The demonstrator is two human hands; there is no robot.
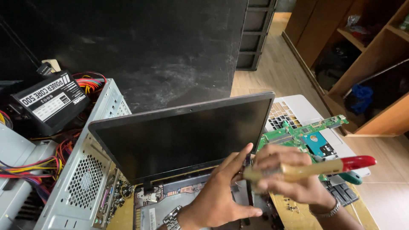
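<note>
At the lower middle of the frame, the right hand (284, 173) is closing its grip around a brush (313, 169) while the left hand (221, 191), fingers spread and holding nothing, is pressing on the opened laptop (179, 140).

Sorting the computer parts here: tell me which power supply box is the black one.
The black power supply lies at far left behind the open metal case, label up. The grey supply sits nearer, at the lower left edge.

Background: dark, scuffed wall panel (162, 47); light wood-plank floor (277, 64); dark drawer unit (255, 34); brown wooden shelving (375, 55), contents possibly bags, indistinct.
</note>
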